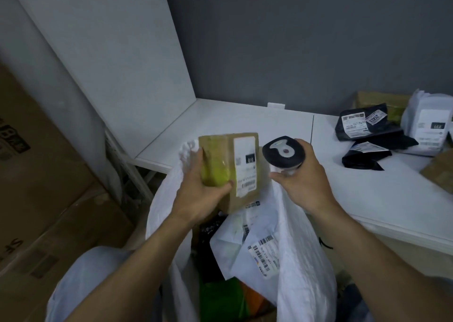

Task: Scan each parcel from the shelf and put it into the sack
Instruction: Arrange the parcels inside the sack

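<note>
I see L hand (201,194) gripping box parcel (220,155) over sack (301,248) mouth. R hand (306,182) is wrapped round scanner (283,153), beside its label. Sack already holds several; more pkgs (367,135) wait on shelf (245,123).

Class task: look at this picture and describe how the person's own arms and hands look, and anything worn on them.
The left hand and right hand are bare: no gloves, and no rings show. The left forearm and right forearm are bare too; no sleeve, watch or wristband appears up to the picture's lower edge.
</note>
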